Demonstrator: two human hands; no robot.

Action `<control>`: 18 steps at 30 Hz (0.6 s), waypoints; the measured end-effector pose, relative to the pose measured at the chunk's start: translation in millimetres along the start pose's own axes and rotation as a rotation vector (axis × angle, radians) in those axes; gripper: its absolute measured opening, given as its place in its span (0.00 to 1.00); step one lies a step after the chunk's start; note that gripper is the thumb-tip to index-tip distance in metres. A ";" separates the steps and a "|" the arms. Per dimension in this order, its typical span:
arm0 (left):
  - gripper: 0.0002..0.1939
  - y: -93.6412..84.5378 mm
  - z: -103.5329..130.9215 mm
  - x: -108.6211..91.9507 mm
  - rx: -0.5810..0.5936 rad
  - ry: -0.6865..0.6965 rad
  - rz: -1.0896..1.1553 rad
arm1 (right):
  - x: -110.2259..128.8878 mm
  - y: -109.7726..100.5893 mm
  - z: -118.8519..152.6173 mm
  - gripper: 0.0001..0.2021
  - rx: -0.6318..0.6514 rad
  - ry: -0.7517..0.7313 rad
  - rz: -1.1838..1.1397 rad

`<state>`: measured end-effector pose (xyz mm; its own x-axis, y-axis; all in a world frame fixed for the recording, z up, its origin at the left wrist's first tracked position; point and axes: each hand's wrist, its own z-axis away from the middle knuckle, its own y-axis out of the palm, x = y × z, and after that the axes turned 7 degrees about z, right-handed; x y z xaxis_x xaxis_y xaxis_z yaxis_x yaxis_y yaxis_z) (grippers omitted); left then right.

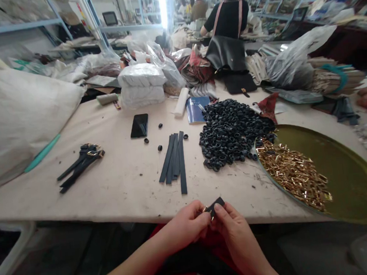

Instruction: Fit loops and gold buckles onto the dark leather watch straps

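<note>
My left hand (190, 220) and right hand (229, 220) pinch one dark strap (219, 203) with gold fitting (205, 209). Buckled straps (81, 167) lie forward-left of my fingers; bare straps (181, 163), ahead, remain unfitted.

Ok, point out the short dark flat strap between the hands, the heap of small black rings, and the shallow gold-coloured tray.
Short dark flat strap (219, 201): head view, its uncovered end.
Heap of small black rings (233, 130): head view, mid-heap.
Shallow gold-coloured tray (345, 169): head view, bare inner surface.
</note>
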<state>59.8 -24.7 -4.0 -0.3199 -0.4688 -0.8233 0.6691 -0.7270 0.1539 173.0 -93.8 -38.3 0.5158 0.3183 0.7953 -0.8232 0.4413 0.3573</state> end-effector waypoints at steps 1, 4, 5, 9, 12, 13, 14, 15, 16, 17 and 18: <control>0.09 -0.7 -1.9 0.2 0.006 -0.015 0.013 | 2.0 0.6 -2.1 0.11 0.004 0.030 -0.051; 0.08 -1.4 -7.0 2.3 0.011 -0.041 0.070 | 5.9 0.5 -7.3 0.12 0.023 0.075 -0.117; 0.08 -1.3 -8.2 3.4 0.013 -0.041 0.088 | 6.2 -0.6 -7.9 0.12 0.027 0.071 -0.099; 0.07 0.1 -9.3 4.7 0.016 -0.031 0.124 | 5.0 -8.5 -4.1 0.12 -0.009 -0.032 0.134; 0.07 2.8 -5.4 0.8 0.007 -0.049 0.119 | 4.8 -11.5 1.2 0.13 -0.055 -0.132 0.310; 0.07 4.1 -3.4 -0.7 0.004 -0.047 0.119 | 5.2 -11.0 2.5 0.13 -0.058 -0.142 0.318; 0.07 5.6 -1.3 -1.9 0.000 -0.039 0.122 | 5.6 -9.9 3.6 0.13 -0.048 -0.136 0.285; 0.07 7.0 0.8 -2.6 -0.005 -0.027 0.126 | 6.2 -8.4 4.4 0.13 -0.023 -0.111 0.218; 0.07 8.5 3.0 -2.6 -0.015 -0.011 0.129 | 6.6 -6.7 5.1 0.13 0.015 -0.070 0.130; 0.07 9.8 5.0 -2.0 -0.025 0.004 0.128 | 7.1 -5.1 6.0 0.13 0.059 -0.018 0.035; 0.07 11.0 7.0 -0.8 -0.038 0.019 0.122 | 7.5 -3.7 7.2 0.13 0.101 0.037 -0.050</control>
<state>62.7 -35.8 2.2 -0.2217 -0.5429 -0.8100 0.7272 -0.6454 0.2336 178.2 -99.2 -30.2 0.5637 0.3298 0.7573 -0.8150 0.3712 0.4450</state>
